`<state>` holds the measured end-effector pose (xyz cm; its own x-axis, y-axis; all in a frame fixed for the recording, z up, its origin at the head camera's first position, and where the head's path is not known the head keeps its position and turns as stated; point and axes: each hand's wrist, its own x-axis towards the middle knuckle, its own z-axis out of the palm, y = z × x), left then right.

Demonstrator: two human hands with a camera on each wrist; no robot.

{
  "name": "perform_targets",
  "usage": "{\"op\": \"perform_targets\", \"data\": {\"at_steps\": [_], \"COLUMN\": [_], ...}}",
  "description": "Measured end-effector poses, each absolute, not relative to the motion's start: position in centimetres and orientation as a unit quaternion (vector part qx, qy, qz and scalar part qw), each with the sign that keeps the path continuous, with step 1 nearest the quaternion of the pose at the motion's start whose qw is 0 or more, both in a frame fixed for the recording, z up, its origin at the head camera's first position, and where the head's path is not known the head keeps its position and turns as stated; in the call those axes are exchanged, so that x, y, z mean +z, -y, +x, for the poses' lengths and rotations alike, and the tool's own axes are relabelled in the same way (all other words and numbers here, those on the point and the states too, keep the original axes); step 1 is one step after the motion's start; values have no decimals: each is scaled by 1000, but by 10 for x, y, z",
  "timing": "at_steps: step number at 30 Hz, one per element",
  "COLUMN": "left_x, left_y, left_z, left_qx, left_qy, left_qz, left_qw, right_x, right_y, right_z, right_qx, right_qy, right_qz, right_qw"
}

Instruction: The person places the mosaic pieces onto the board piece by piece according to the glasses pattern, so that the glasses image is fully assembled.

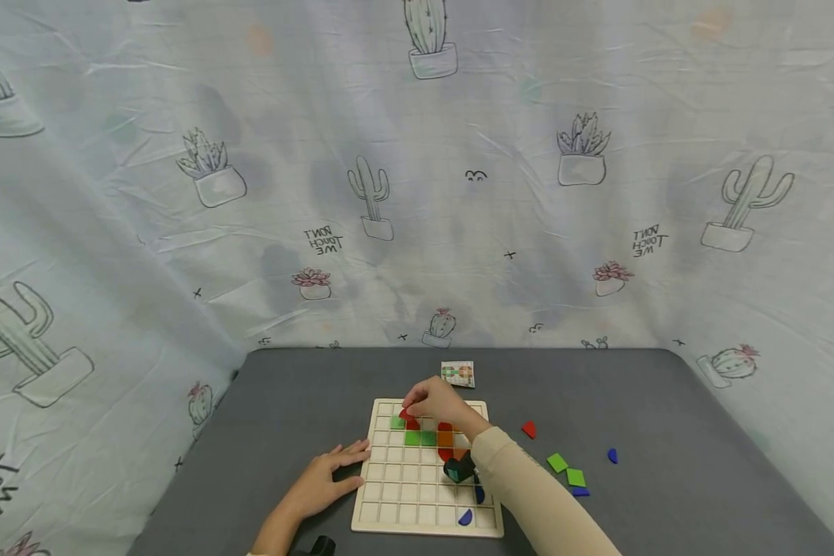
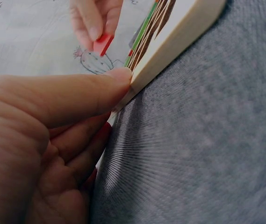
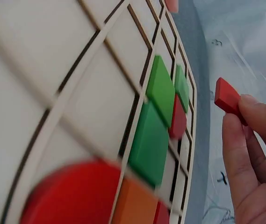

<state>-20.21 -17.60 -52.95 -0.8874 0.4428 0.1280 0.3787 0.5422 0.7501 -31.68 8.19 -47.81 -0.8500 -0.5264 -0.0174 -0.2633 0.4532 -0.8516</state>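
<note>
A wooden grid board [image 1: 396,494] lies on the grey table, several coloured tiles set in its squares. My right hand [image 1: 439,400] pinches a small flat red tile [image 3: 228,97] between thumb and fingertips, raised over the board's far left part. Near it sit a green tile [image 1: 397,423] and a red tile [image 1: 413,425]. My left hand [image 1: 323,480] rests on the table at the board's left edge, thumb [image 2: 95,91] against the wooden rim. Green tiles [image 3: 160,88], an orange tile [image 3: 135,203] and a round-edged red piece [image 3: 74,193] show in the right wrist view.
Right of the board lie a loose red piece [image 1: 530,428], green squares [image 1: 557,462] and blue pieces [image 1: 612,455]. A small printed pattern card [image 1: 458,374] lies beyond the far edge. A blue half-round piece [image 1: 465,517] sits on the board's near part.
</note>
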Motion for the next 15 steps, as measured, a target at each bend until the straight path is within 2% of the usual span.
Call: {"op": "perform_targets", "data": {"at_steps": [10,15], "left_x": [-530,-531], "left_y": [177,177], "left_z": [-202,-202], "left_qx": [427,424], "left_qy": [-871,-872], "left_qz": [237,243], "left_qw": [49,38], "right_x": [-480,-485], "right_y": [-50,-39], "right_z": [-318,-318], "right_qx": [-441,-423], "right_qy": [-851,-859], "right_qz": [-239,-245], "right_qw": [154,148]}}
